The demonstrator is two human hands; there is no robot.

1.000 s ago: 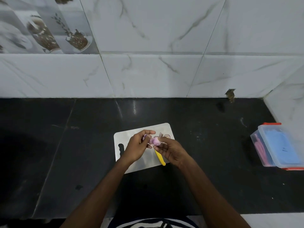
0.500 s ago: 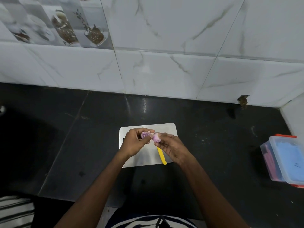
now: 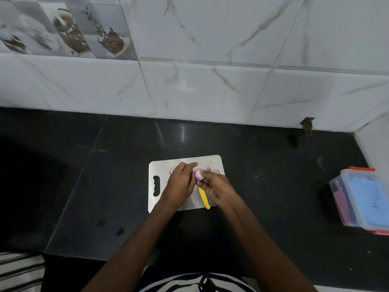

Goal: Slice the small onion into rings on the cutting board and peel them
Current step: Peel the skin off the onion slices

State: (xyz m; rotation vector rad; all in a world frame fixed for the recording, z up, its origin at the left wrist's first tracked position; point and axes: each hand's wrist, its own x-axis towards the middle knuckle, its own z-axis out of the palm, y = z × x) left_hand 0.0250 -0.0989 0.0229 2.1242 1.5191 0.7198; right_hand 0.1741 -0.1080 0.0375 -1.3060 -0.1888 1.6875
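At the far left we see a decorative wall tile (image 3: 69,28) printed with cups and desserts, set among white marble-look tiles above a black countertop (image 3: 84,186). Moving right along that counter we reach the white cutting board (image 3: 155,204), lying flat with its handle slot at the left end. Over the board's middle our left hand (image 3: 181,182) hovers with its fingers drawn together toward the onion; whether they actually pinch a layer of skin we cannot tell, since the fingertips are hidden against the piece. A pale purple slice (image 3: 172,170) peeks out from under that hand's far edge, lying on the board. Just to the right, the small onion (image 3: 198,175) is held above the board in the curled fingertips of our right hand (image 3: 216,189), which grasps it from below and behind. Beneath the two hands a yellow knife handle (image 3: 203,198) lies on the board, its end reaching past the near edge. A few more onion rings (image 3: 214,171) rest on the board's far right corner, beyond the right hand. Well apart, at the right edge of the counter, sits a clear plastic box (image 3: 362,199) with a blue lid and orange clasps
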